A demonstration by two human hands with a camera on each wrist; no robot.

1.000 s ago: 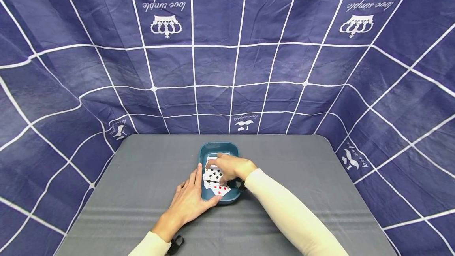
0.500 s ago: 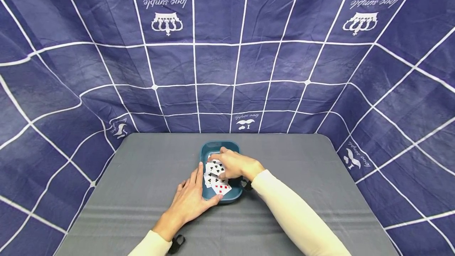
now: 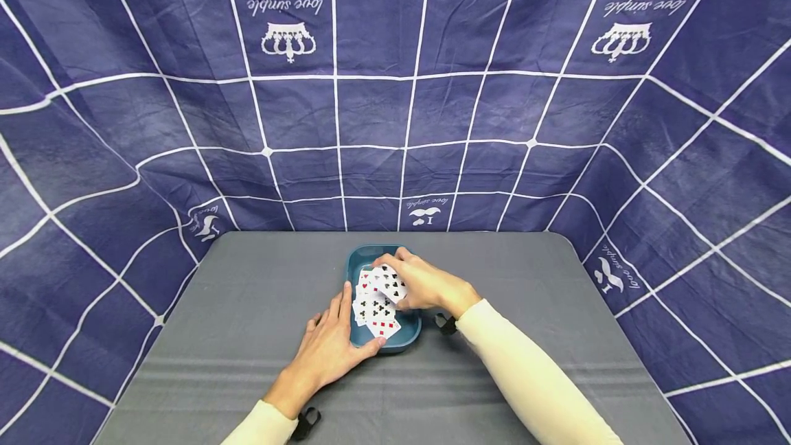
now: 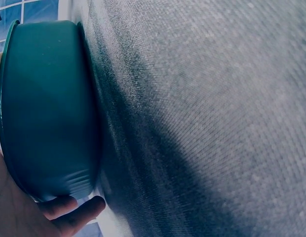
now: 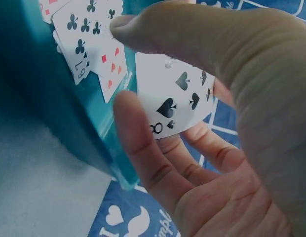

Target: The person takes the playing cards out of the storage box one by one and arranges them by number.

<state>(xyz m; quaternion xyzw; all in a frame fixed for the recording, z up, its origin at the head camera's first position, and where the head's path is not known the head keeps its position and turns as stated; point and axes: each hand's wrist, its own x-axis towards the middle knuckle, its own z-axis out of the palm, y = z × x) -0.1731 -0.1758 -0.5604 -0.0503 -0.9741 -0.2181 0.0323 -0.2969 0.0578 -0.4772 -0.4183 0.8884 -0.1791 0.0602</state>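
Observation:
In the head view a teal tray (image 3: 404,343) holds several playing cards (image 3: 373,307), face up and overlapping, with hearts, clubs and diamonds showing. My right hand (image 3: 426,283) grips an eight of spades (image 5: 180,94) between thumb and fingers, tilted above the tray's right side. The right wrist view shows it apart from the clubs card (image 5: 84,32) and red cards lying inside. My left hand (image 3: 330,342) rests against the tray's near left corner, fingers fairly straight along the left side and thumb on the near rim. In the left wrist view, two fingers (image 4: 76,217) touch the tray's outer wall.
A grey cloth-covered table (image 3: 507,307) surrounds the tray. Behind and at both sides hangs a blue curtain (image 3: 371,115) with white grid lines and crown prints. Dark straps sit at both wrists, one strap (image 3: 305,423) near the left sleeve.
My right hand has pulled back to the right and lifted the eight of spades off the pile, exposing hearts and clubs cards. The left hand stays put on the tray.

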